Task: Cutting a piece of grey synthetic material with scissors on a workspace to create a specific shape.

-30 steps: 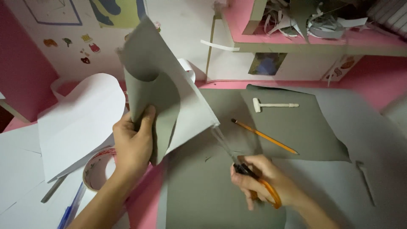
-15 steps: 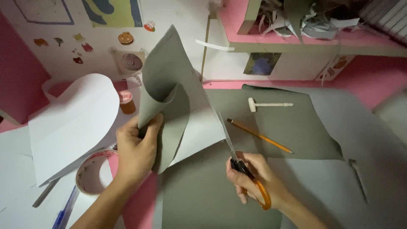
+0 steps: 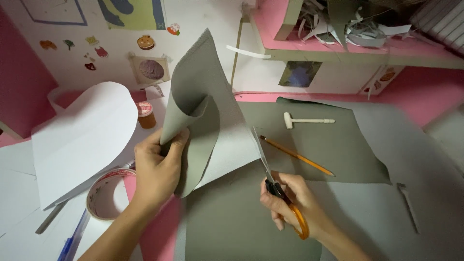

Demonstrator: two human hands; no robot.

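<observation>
The left hand (image 3: 157,171) has its fingers curled shut around the lower edge of a rolled flap of grey sheet (image 3: 203,111), thumb pressed on the near face and the other fingers tucked behind. The flap curls up into a loose cone toward twelve o'clock, while the rest of the same grey sheet lies flat on the table from the centre out to four o'clock. The material looks light and thin, something like felt or soft card: it bends in a smooth curve without creasing, yet holds its shape when lifted, so I judge it pliable but not limp. Its surface seems matte and unlikely to slip. Holding it near the cut line, as the left hand does, looks like the sensible spot, since that keeps the edge taut by the blades.

The right hand (image 3: 290,198) is closed through the orange loops of a pair of scissors (image 3: 270,171), whose blades point toward eleven o'clock and stand slightly apart, biting into the sheet where the flap meets the flat part. The wrist lies low, the forearm running off toward five o'clock; the left forearm comes in from seven o'clock.

At three o'clock of the blades lies a pencil (image 3: 296,155), with a small white mallet (image 3: 307,120) beyond it. At nine o'clock of the left hand sits a tape roll (image 3: 107,195), and a curved white paper (image 3: 79,135) arches above it.
</observation>
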